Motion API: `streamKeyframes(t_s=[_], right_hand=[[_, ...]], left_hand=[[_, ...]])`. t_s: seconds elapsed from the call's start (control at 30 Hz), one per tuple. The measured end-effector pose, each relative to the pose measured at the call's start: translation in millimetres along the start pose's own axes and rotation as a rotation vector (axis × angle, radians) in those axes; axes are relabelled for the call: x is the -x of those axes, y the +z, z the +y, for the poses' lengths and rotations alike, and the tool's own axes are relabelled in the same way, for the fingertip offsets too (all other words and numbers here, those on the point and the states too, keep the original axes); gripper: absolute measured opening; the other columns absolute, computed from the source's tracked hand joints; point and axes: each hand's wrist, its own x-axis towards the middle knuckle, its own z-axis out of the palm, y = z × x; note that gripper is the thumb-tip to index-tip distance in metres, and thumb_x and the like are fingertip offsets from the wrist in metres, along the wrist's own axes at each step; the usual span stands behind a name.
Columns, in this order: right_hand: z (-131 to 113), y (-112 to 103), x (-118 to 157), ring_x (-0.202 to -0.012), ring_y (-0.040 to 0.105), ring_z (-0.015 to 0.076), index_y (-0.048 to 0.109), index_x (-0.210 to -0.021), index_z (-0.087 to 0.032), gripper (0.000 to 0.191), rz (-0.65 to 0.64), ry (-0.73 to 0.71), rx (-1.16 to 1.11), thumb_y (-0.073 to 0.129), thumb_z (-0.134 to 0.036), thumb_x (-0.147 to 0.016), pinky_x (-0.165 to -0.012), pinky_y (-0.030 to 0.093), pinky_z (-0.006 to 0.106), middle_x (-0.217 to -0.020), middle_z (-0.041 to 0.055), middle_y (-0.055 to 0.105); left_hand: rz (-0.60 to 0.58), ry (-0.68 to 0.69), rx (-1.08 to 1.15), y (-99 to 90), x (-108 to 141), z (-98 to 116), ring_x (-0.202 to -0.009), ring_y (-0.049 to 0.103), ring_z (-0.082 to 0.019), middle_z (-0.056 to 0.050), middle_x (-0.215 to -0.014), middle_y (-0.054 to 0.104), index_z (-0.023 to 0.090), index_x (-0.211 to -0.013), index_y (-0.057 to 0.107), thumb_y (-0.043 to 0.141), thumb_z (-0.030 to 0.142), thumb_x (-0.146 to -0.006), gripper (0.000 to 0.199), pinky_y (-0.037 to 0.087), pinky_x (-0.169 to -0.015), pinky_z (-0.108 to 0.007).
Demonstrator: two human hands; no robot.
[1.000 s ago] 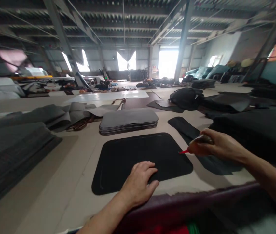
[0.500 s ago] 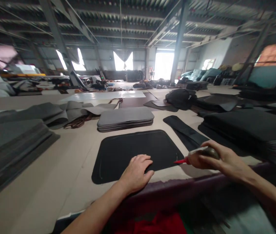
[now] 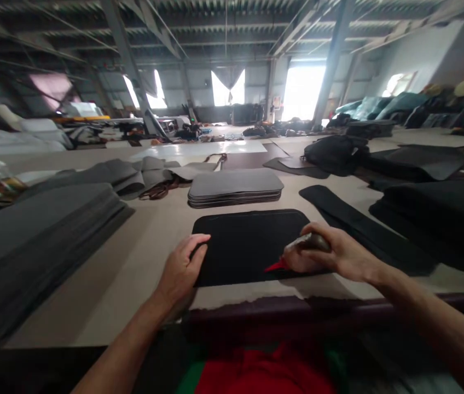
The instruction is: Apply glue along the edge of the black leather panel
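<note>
A black rounded panel (image 3: pixel 248 241) lies flat on the light table in front of me. My left hand (image 3: pixel 183 265) rests at the panel's left edge, thumb and fingers apart. Wrapped in my right hand (image 3: pixel 326 251) is a bottle (image 3: pixel 308 246) with a red nozzle (image 3: pixel 276 266). The nozzle points left and down, its tip close to the panel's surface near the front edge. Whether the tip touches the panel, I cannot tell. Behind the panel sits a stack of grey rounded pieces (image 3: pixel 236 183).
At the left is a thick pile of grey sheets (image 3: pixel 51 235). A long black strip (image 3: pixel 351 230) lies right of the panel, with dark stacked material (image 3: pixel 441 213) beyond. Grey scraps (image 3: pixel 117 172) and a black bundle (image 3: pixel 334 153) lie farther back. The table's front edge has purple material (image 3: pixel 297 317).
My left hand has moved from the panel's front edge to its left edge. My right hand has brought the bottle leftward over the panel. The camera view has shifted left.
</note>
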Motion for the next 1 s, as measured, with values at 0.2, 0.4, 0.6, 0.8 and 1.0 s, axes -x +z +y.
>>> streamKeyframes(t_s=[0.2, 0.4, 0.6, 0.8, 1.0], right_hand=[[-34, 32, -41, -0.081, 0.057, 0.0184, 0.056, -0.102, -0.023, 0.022, -0.078, -0.195, -0.020, 0.063, -0.038, -0.087, -0.070, 0.040, 0.030, -0.093, -0.0002, 0.061], [-63, 66, -75, -0.083, 0.057, 0.0181, 0.055, -0.104, -0.023, 0.022, -0.094, -0.318, -0.009, 0.065, -0.033, -0.087, -0.072, 0.038, 0.031, -0.095, -0.0002, 0.060], [-76, 87, -95, -0.088, 0.057, 0.0184, 0.053, -0.106, -0.022, 0.021, -0.043, -0.386, 0.047, 0.064, -0.027, -0.088, -0.075, 0.038, 0.031, -0.104, 0.0009, 0.060], [-79, 98, -129, -0.088, 0.060, 0.0207, 0.053, -0.107, -0.023, 0.023, 0.080, -0.355, 0.170, 0.065, -0.026, -0.088, -0.073, 0.036, 0.031, -0.105, 0.0009, 0.061], [-83, 110, -175, -0.086, 0.062, 0.0219, 0.055, -0.109, -0.024, 0.020, 0.171, -0.277, 0.268, 0.058, -0.036, -0.094, -0.066, 0.032, 0.031, -0.113, 0.0035, 0.062]], left_hand=[[-0.045, -0.142, -0.144, -24.6, 40, -52, -0.106, 0.065, -0.024, -0.007, -0.111, 0.071, 0.020, -0.110, 0.069, 0.042, 0.035, -0.097, 0.033, 0.050, -0.099, -0.042], [-0.065, -0.120, -0.167, -19.8, 48, -51, -0.106, 0.065, -0.021, -0.006, -0.111, 0.071, 0.020, -0.114, 0.067, 0.039, 0.027, -0.099, 0.033, 0.051, -0.097, -0.037], [-0.085, -0.089, -0.215, -17.1, 49, -48, -0.107, 0.061, -0.023, -0.008, -0.112, 0.070, 0.019, -0.117, 0.065, 0.038, 0.016, -0.096, 0.035, 0.050, -0.098, -0.041], [-0.058, -0.105, -0.272, -15.6, 51, -48, -0.102, 0.063, -0.023, -0.008, -0.108, 0.071, 0.019, -0.119, 0.064, 0.038, 0.011, -0.094, 0.037, 0.051, -0.094, -0.040], [-0.071, -0.054, -0.308, -16.6, 51, -44, -0.101, 0.063, -0.025, -0.009, -0.108, 0.071, 0.017, -0.117, 0.064, 0.037, 0.009, -0.092, 0.037, 0.052, -0.092, -0.042]])
